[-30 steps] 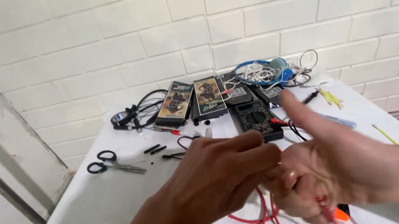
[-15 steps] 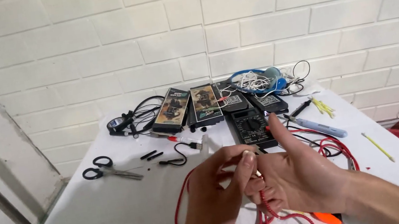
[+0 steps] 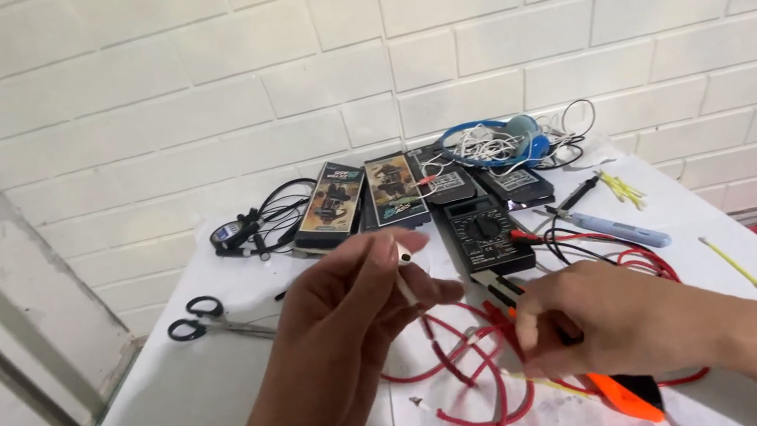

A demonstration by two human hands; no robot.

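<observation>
Left hand (image 3: 353, 308) fingers pinch a red wire (image 3: 440, 345) end up over the tabletop (image 3: 175, 397), right hand (image 3: 608, 318) grips an orange tool (image 3: 625, 392) just right of it, meter (image 3: 483, 232) behind; tool not yet touching the wire end.

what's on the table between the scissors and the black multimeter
In the head view, the person's raised left hand covers most of the stretch between the scissors and the multimeter. Only white tablecloth shows beside the scissors; what lies under the hand is hidden.
</observation>
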